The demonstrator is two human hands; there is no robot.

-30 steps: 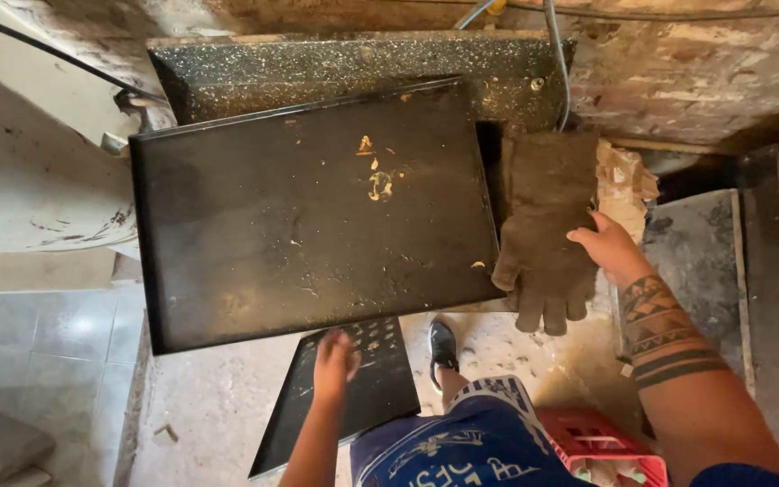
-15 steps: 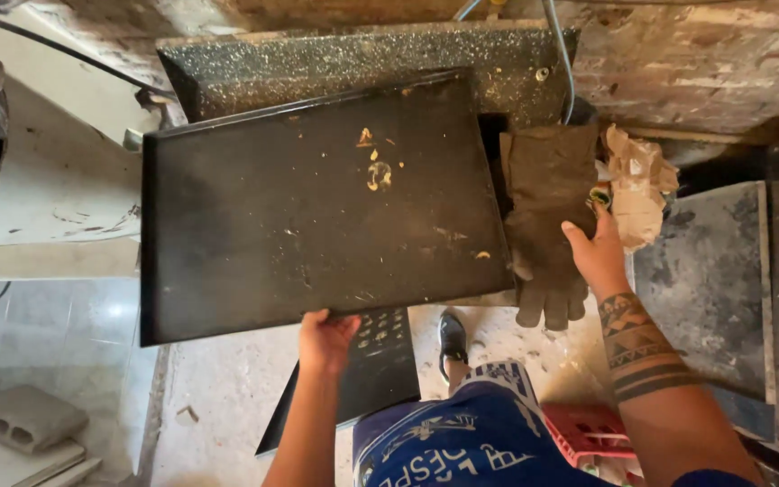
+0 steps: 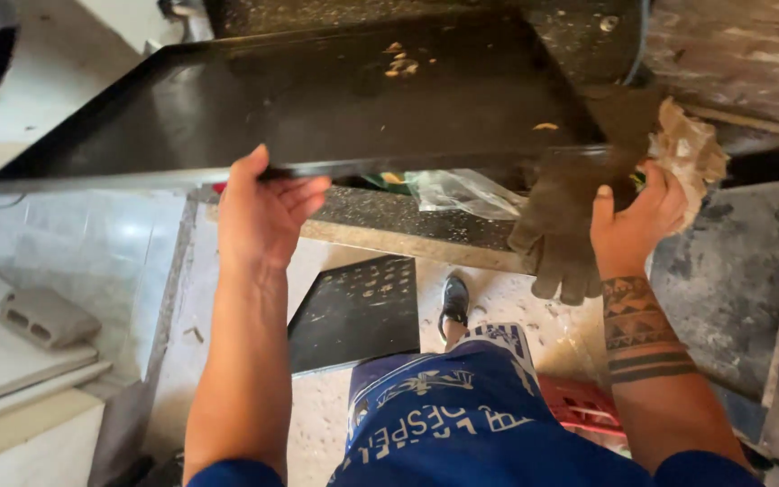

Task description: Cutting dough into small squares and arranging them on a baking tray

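Head view: looks down past both forearms to a speckled floor, with a stone counter edge crossing the middle.
Far left: a grey concrete block (image 3: pixel 47 316) lies on the pale tiled floor, well apart from the hands.
Baking tray (image 3: pixel 317 99): large, black and flat, with a few crumbs near its far side; it is lifted off the counter and tilted, its near edge towards the camera.
Left hand (image 3: pixel 259 212): grips the near edge of the tray from below, thumb up against the rim and fingers curled under it; closed on the tray.
Perforated black sheet (image 3: pixel 358 311): lies on the floor below, between the left forearm and a dark shoe (image 3: pixel 453 302).
Plastic bag (image 3: pixel 462 191): clear and crumpled, on the counter under the tray.
Right hand (image 3: pixel 633 225): closed around a brown work glove (image 3: pixel 563 225) pressed against the right corner of the tray, the glove's fingers hanging down.
Crumpled paper (image 3: pixel 691 153): brownish wad just beside the right hand, touching its knuckles.
Bottom right: a red crate (image 3: pixel 579 406) shows beside the blue shorts.
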